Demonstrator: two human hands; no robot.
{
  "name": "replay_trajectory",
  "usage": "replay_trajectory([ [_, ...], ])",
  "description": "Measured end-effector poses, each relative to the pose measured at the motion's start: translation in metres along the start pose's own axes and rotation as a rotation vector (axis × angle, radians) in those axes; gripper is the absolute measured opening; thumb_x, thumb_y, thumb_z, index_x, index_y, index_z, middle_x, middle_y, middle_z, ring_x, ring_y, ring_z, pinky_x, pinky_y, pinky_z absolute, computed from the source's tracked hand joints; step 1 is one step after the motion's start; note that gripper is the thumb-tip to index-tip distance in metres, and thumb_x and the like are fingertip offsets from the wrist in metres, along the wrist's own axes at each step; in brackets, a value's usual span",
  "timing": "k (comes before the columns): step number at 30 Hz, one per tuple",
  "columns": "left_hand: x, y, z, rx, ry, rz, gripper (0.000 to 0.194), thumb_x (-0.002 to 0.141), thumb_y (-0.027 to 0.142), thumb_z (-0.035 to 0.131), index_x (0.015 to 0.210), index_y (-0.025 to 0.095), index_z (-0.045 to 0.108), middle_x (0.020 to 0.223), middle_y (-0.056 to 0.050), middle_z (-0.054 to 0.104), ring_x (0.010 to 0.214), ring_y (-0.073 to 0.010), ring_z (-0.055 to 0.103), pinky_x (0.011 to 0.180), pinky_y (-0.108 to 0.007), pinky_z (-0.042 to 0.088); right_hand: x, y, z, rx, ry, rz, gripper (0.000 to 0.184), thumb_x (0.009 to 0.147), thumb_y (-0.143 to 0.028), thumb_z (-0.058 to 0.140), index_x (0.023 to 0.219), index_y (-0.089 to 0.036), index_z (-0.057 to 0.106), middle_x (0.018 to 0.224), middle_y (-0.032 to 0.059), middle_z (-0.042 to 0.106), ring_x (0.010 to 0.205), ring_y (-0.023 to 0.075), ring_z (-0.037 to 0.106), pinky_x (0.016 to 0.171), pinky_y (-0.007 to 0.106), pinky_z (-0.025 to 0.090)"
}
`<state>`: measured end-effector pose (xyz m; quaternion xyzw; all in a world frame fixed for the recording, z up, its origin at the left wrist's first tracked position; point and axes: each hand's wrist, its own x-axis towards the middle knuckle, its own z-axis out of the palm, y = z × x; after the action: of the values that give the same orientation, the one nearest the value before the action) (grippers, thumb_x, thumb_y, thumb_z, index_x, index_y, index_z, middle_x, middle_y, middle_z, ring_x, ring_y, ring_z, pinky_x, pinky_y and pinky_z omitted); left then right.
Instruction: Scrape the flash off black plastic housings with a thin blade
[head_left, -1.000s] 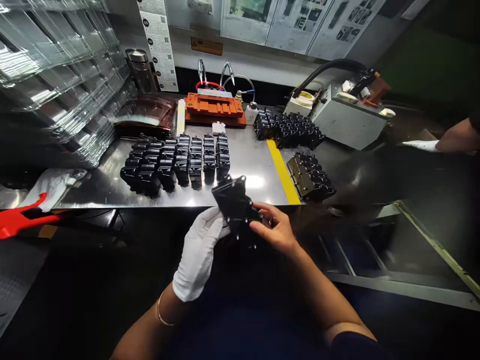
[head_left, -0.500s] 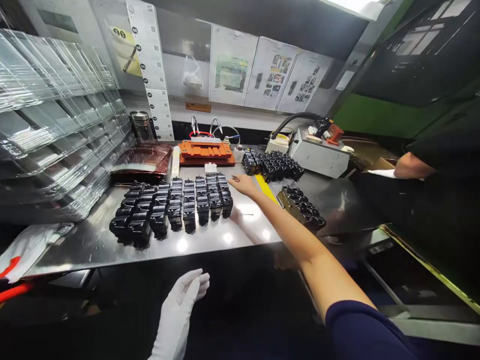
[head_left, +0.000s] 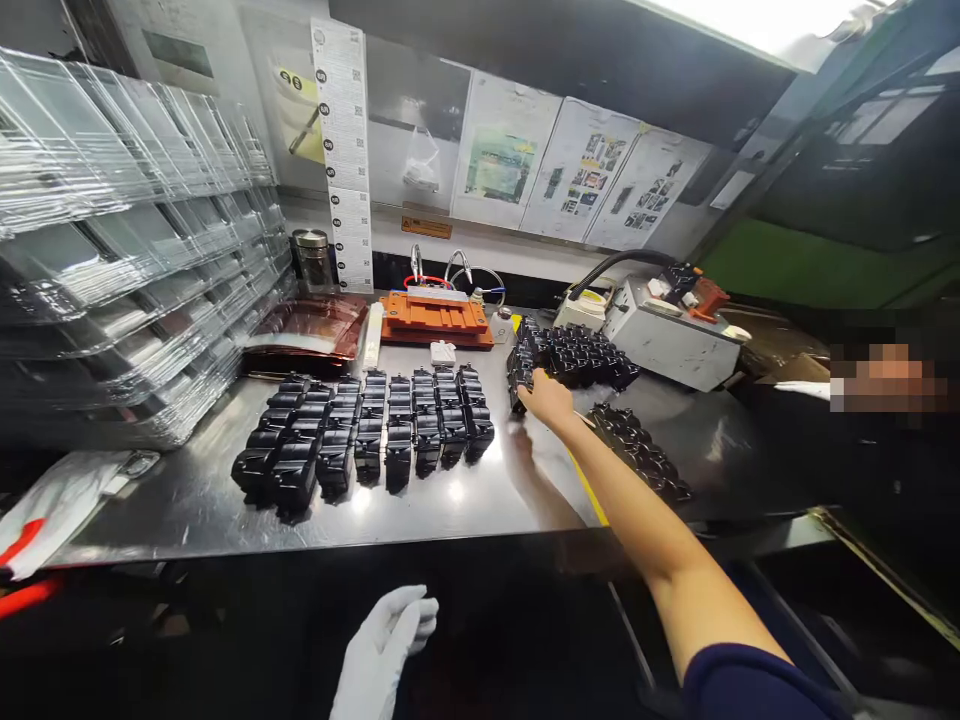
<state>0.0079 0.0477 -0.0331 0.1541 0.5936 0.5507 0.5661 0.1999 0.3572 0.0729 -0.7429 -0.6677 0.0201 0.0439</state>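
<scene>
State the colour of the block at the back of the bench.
The block is orange; it shows best in the head view.

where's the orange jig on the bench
In the head view, the orange block jig sits at the back of the steel bench, between a white bar and a small white bottle.

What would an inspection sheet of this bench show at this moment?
Surface: steel workbench, with a yellow strip.
Job's things: black plastic parts in rows; back cluster and front cluster to the right.
Clutter: orange fixture, amber film, white bag.
Grippers: bare right hand touches the back cluster; white-gloved left hand below the bench edge, holding nothing visible.
Cables: black hose into a grey box; thin red wire.
Surroundings: stacked clear trays, wall sheets, co-worker's arm.
</scene>
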Motion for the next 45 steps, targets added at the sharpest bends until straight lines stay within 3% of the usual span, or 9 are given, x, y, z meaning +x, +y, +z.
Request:
replay_trajectory([
  [4, -0.005, 0.009, 0.018, -0.004, -0.204, -0.103, 0.051, 0.063, 0.05, 0.08, 0.096, 0.013, 0.07, 0.092, -0.015, 0.075, 0.081, -0.0259, 0.071, 0.077, -0.039, 0.057, -0.09, 0.056, 0.017, 0.091, -0.05, -0.038, 0.029, 0.083, -0.045, 0.054, 0.098, -0.021, 0.056, 0.075, 0.0031, 0.064, 0.076, 0.0223, 0.065, 0.067, 0.032, 0.047],
  [7, -0.006, 0.016, 0.04, -0.065, -0.309, -0.19, 0.057, 0.074, 0.045, 0.074, 0.121, 0.016, 0.059, 0.119, -0.017, 0.067, 0.096, -0.0248, 0.07, 0.084, -0.038, 0.055, -0.164, 0.089, 0.035, 0.582, -0.124, -0.137, 0.026, 0.079, -0.046, 0.057, 0.087, -0.022, 0.052, 0.052, -0.0054, 0.046, 0.049, 0.0184, 0.052, 0.049, 0.03, 0.039],
  [12, -0.006, 0.014, 0.079, -0.132, -0.487, -0.213, 0.05, 0.081, 0.043, 0.067, 0.122, 0.016, 0.058, 0.116, -0.014, 0.068, 0.096, -0.0225, 0.068, 0.079, -0.034, 0.055, -0.236, 0.088, 0.035, 0.833, -0.461, -0.344, 0.025, 0.076, -0.044, 0.066, 0.083, -0.023, 0.054, 0.053, -0.004, 0.052, 0.047, 0.0138, 0.047, 0.044, 0.026, 0.034],
  [15, -0.015, 0.01, 0.086, -0.092, -0.416, -0.111, 0.042, 0.078, 0.038, 0.071, 0.11, 0.012, 0.063, 0.107, -0.011, 0.071, 0.089, -0.0201, 0.069, 0.078, -0.03, 0.054, -0.212, 0.076, 0.02, 0.843, -0.465, -0.402, 0.028, 0.082, -0.046, 0.059, 0.073, -0.019, 0.06, 0.057, -0.0029, 0.053, 0.054, 0.0116, 0.046, 0.051, 0.025, 0.035],
  [18, -0.028, 0.009, 0.078, -0.008, -0.329, -0.062, 0.047, 0.076, 0.036, 0.073, 0.114, 0.012, 0.061, 0.104, -0.01, 0.071, 0.084, -0.0195, 0.069, 0.074, -0.029, 0.055, -0.157, 0.068, 0.017, 0.768, -0.002, -0.257, 0.025, 0.079, -0.042, 0.058, 0.075, -0.018, 0.058, 0.06, -0.0032, 0.052, 0.059, 0.0122, 0.049, 0.058, 0.025, 0.038],
  [22, -0.041, 0.01, 0.06, 0.007, -0.301, -0.052, 0.063, 0.076, 0.035, 0.073, 0.13, 0.014, 0.05, 0.105, -0.011, 0.071, 0.089, -0.024, 0.07, 0.076, -0.036, 0.057, -0.11, 0.056, 0.043, 0.791, -0.019, -0.262, 0.017, 0.083, -0.03, 0.047, 0.08, -0.017, 0.058, 0.066, -0.001, 0.056, 0.062, 0.0135, 0.052, 0.062, 0.026, 0.041],
  [28, -0.045, 0.012, 0.042, 0.025, -0.294, -0.034, 0.06, 0.081, 0.036, 0.068, 0.134, 0.016, 0.047, 0.118, -0.013, 0.068, 0.11, -0.0275, 0.064, 0.089, -0.037, 0.054, -0.151, 0.053, 0.058, 0.776, -0.168, -0.553, 0.015, 0.084, -0.027, 0.052, 0.084, -0.02, 0.065, 0.082, 0.0023, 0.066, 0.077, 0.0157, 0.059, 0.07, 0.026, 0.042],
  [35, -0.041, 0.005, 0.034, 0.03, -0.299, -0.049, 0.066, 0.08, 0.038, 0.07, 0.137, 0.017, 0.044, 0.126, -0.014, 0.064, 0.114, -0.0285, 0.062, 0.094, -0.04, 0.05, -0.179, 0.055, 0.059, 0.339, 0.073, -0.641, 0.026, 0.092, -0.034, 0.051, 0.077, -0.019, 0.065, 0.073, 0.0041, 0.069, 0.067, 0.0153, 0.058, 0.061, 0.027, 0.033],
  [45, -0.038, 0.008, 0.034, 0.03, -0.306, -0.072, 0.073, 0.076, 0.039, 0.072, 0.138, 0.015, 0.042, 0.122, -0.015, 0.066, 0.111, -0.0293, 0.063, 0.094, -0.041, 0.05, -0.169, 0.047, 0.056, 0.23, 0.158, -0.795, 0.032, 0.094, -0.036, 0.049, 0.07, -0.018, 0.062, 0.069, 0.0041, 0.067, 0.065, 0.0148, 0.057, 0.059, 0.027, 0.03],
])
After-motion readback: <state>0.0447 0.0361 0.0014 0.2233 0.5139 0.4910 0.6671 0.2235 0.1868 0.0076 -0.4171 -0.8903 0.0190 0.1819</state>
